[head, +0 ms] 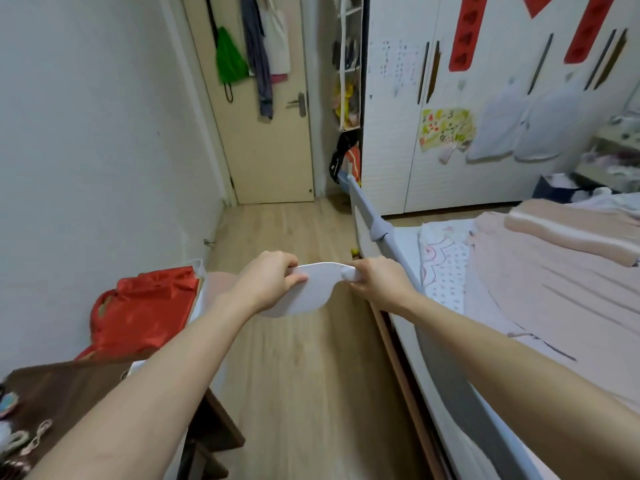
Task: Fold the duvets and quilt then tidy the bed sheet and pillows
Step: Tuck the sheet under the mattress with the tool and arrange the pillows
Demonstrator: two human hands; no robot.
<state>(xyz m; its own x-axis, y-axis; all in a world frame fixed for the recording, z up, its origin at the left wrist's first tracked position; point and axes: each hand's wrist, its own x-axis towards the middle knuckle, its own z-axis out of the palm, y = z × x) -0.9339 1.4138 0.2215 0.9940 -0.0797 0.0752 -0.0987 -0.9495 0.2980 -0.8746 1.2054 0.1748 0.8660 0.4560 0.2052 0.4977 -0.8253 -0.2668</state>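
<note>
A small white cloth (311, 289) hangs stretched between my two hands above the wooden floor, beside the bed. My left hand (270, 275) grips its left end and my right hand (375, 280) pinches its right end. On the bed (519, 306) to the right lies a pink sheet with a folded pink duvet (571, 233) on top. A white patterned quilt (443, 261) lies along the near side of the mattress. No pillow is plainly in view.
A grey bed rail (377, 223) runs along the bed's left side. A red bag (145, 306) sits by the left wall next to a brown table (69, 393). Ahead are a closed door (270, 133) and white wardrobes (450, 98). A strip of wooden floor (304, 375) runs between.
</note>
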